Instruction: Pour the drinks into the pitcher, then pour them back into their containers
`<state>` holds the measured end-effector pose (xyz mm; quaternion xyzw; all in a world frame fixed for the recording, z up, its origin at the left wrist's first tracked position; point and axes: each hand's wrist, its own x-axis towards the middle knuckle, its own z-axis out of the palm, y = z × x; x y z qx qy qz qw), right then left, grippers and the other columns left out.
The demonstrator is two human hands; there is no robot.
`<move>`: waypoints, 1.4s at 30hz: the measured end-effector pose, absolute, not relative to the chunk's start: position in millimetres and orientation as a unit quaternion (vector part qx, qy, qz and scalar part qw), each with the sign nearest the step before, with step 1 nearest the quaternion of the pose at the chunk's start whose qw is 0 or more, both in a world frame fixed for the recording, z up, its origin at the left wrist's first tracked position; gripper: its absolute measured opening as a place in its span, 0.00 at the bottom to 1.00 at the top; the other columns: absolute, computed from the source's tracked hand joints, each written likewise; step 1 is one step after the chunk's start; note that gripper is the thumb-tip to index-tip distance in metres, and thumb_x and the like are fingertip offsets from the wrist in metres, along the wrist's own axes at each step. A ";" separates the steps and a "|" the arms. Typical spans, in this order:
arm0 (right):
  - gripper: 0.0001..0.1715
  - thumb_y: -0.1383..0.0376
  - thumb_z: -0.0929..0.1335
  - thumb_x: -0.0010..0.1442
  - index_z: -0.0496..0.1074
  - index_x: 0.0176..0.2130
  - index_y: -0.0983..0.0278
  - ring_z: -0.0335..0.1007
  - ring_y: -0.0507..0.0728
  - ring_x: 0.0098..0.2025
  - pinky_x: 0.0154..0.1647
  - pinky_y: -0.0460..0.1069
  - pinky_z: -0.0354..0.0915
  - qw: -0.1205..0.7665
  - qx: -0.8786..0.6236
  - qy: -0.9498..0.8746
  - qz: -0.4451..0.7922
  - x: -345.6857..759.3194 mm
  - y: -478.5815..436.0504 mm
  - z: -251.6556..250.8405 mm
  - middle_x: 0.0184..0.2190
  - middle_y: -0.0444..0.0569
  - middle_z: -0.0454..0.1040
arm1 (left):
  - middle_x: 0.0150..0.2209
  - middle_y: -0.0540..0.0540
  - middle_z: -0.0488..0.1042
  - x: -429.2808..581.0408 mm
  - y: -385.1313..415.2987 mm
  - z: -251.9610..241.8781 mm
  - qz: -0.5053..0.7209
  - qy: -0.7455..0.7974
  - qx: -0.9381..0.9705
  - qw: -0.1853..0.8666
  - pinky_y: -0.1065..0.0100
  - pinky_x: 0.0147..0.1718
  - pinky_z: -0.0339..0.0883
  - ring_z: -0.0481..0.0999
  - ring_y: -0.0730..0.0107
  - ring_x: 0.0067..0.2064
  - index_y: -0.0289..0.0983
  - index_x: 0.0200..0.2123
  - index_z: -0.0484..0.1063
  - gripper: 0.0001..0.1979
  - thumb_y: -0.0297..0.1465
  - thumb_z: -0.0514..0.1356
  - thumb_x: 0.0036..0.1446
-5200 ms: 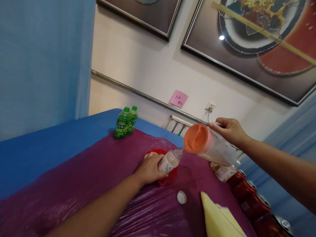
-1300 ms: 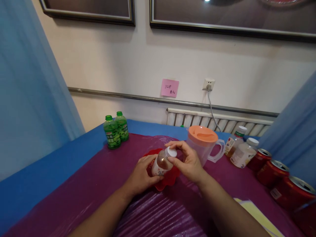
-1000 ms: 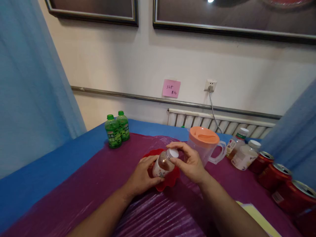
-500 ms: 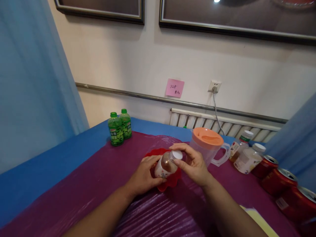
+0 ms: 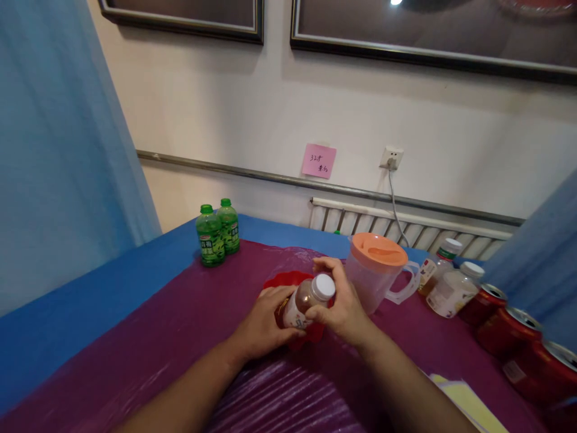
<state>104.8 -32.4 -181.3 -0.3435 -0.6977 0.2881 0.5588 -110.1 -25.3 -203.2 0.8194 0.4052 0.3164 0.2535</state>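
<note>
A clear bottle (image 5: pixel 305 304) with a white cap (image 5: pixel 323 287) and amber contents leans to the right above a red scalloped dish (image 5: pixel 288 279). My left hand (image 5: pixel 265 319) is wrapped round the lower part of the bottle. My right hand (image 5: pixel 339 300) closes round its upper part, thumb on the near side just below the cap, fingers behind. The two hands and the bottle hide much of the dish. Just behind my right hand stands a clear pitcher (image 5: pixel 370 282) with an orange lid.
Two green bottles (image 5: pixel 211 240) stand at the back left. Along the right are two white-capped bottles (image 5: pixel 455 291) and several red cans (image 5: pixel 509 331). Yellow paper (image 5: pixel 466 400) lies near the front right. Purple sheeting (image 5: pixel 180 325) covers the blue table.
My right hand has shifted left and slightly down, its thumb moving from the cap to the bottle's upper body. The cap sits slightly farther right.
</note>
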 end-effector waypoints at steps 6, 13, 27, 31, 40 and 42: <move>0.32 0.51 0.66 0.71 0.59 0.69 0.53 0.62 0.62 0.69 0.69 0.61 0.59 0.568 -0.237 -0.672 0.412 101.7 -37.2 -181.6 0.65 0.53 0.68 | 0.58 0.44 0.78 -111.3 -21.1 -207.4 0.335 0.435 0.798 0.248 0.51 0.60 0.64 0.74 0.48 0.59 0.43 0.58 0.74 0.36 0.40 0.75 0.45; 0.49 0.45 0.78 0.52 0.62 0.64 0.58 0.69 0.66 0.60 0.63 0.62 0.66 0.611 -0.354 -0.640 0.303 93.7 -33.3 -193.8 0.60 0.56 0.70 | 0.58 0.44 0.78 -110.6 -21.7 -206.3 0.336 0.419 0.807 0.247 0.51 0.61 0.65 0.75 0.48 0.59 0.44 0.58 0.75 0.36 0.46 0.74 0.46; 0.38 0.48 0.72 0.62 0.61 0.64 0.58 0.70 0.64 0.58 0.62 0.62 0.66 0.628 -0.360 -0.650 0.229 91.2 -39.0 -191.6 0.57 0.55 0.72 | 0.58 0.42 0.78 -111.3 -19.8 -207.4 0.340 0.427 0.797 0.258 0.49 0.61 0.65 0.75 0.47 0.59 0.43 0.58 0.74 0.36 0.43 0.75 0.44; 0.26 0.57 0.63 0.73 0.60 0.67 0.55 0.66 0.61 0.65 0.68 0.61 0.61 0.627 -0.287 -0.673 0.269 92.2 -42.3 -189.3 0.63 0.54 0.70 | 0.59 0.42 0.78 -112.4 -20.1 -206.4 0.342 0.432 0.792 0.264 0.49 0.62 0.63 0.75 0.47 0.60 0.43 0.59 0.74 0.36 0.41 0.74 0.45; 0.15 0.59 0.71 0.64 0.67 0.48 0.58 0.73 0.61 0.51 0.56 0.58 0.67 0.669 -0.362 -0.620 0.191 84.0 -41.4 -191.4 0.48 0.51 0.76 | 0.57 0.44 0.79 -109.5 -23.3 -202.5 0.329 0.429 0.802 0.254 0.51 0.60 0.65 0.76 0.49 0.58 0.43 0.57 0.75 0.34 0.38 0.74 0.45; 0.17 0.58 0.72 0.62 0.67 0.48 0.58 0.74 0.61 0.50 0.55 0.59 0.68 0.668 -0.380 -0.611 0.190 82.4 -42.2 -190.4 0.47 0.51 0.76 | 0.56 0.45 0.80 -108.9 -24.6 -201.2 0.326 0.426 0.806 0.250 0.52 0.60 0.66 0.77 0.50 0.57 0.44 0.57 0.75 0.33 0.37 0.73 0.45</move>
